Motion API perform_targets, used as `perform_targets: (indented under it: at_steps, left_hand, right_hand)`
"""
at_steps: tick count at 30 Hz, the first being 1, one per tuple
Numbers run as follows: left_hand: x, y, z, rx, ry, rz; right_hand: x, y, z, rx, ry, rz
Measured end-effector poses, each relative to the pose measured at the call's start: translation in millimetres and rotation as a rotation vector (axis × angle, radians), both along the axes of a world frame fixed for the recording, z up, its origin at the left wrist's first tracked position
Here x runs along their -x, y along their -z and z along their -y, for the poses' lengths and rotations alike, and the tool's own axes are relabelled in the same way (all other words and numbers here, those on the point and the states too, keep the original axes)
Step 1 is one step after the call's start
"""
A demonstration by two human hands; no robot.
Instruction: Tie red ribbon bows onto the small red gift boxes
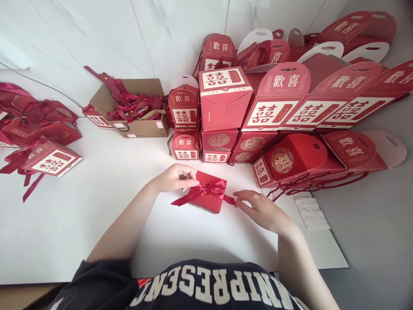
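Note:
A small red gift box [209, 204] rests on the white table in front of me, a shiny red ribbon [211, 189] tied in a bow on its top. My left hand [180, 177] is at the box's upper left, thumb and forefinger pinched at the bow's left loop. On the other side, my right hand [256, 206] pinches the ribbon's right tail between thumb and fingertips. The left tail hangs loose past the box's left edge.
Behind stands a cardboard box [145, 128] full of red ribbons. Stacked red gift boxes [226, 107] fill the back and right. Finished-looking boxes with bows [51, 159] lie at the left. White tissues [311, 213] lie near the right table edge.

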State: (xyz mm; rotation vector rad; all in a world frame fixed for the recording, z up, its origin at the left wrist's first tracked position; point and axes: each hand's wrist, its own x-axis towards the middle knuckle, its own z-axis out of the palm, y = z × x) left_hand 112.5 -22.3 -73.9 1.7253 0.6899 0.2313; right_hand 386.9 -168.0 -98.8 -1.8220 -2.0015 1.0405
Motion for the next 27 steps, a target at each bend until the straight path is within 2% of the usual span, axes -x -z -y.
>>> perform_targets:
  at_steps: [4, 7, 9, 11, 13, 15, 17, 20, 22, 25, 27]
  left_hand:
    - [12, -13.2, 4, -0.093, -0.134, -0.017]
    - [26, -18.9, 8, -0.15, -0.274, -0.114]
    - [37, -19.5, 11, -0.201, -0.429, -0.177]
    - [49, -18.3, 14, -0.311, -0.624, -0.211]
    - [61, -16.8, 19, -0.424, -0.747, -0.213]
    - [72, -15.0, 26, -0.462, -0.702, -0.19]
    - [79, -11.3, 33, -0.436, -0.577, -0.175]
    - [84, 1.8, 37, -0.277, -0.457, -0.161]
    - [85, 15.0, 34, -0.142, -0.402, -0.061]
    - [89, 31.7, 27, -0.037, -0.356, 0.141]
    - [92, 35.0, 26, -0.019, -0.336, 0.178]
  right_hand:
    - [-3, -5.1, 1, 0.035, 0.018, 0.13]
    - [8, -10.1, -2, 0.005, -0.019, 0.042]
    - [20, -8.7, -5, 0.021, -0.096, -0.109]
    - [33, -2.3, -8, 0.128, -0.247, -0.284]
    - [42, 7.6, -10, 0.245, -0.391, -0.418]
    - [45, 18.5, -11, 0.259, -0.388, -0.458]
    - [44, 28.4, -11, 0.229, -0.327, -0.464]
    - [40, 39.5, -10, 0.258, -0.257, -0.536]
    - [40, 44.5, -10, 0.298, -0.21, -0.594]
    - [46, 44.8, -11, 0.31, -0.168, -0.609]
    - [47, 35.3, -11, 0.253, -0.163, -0.555]
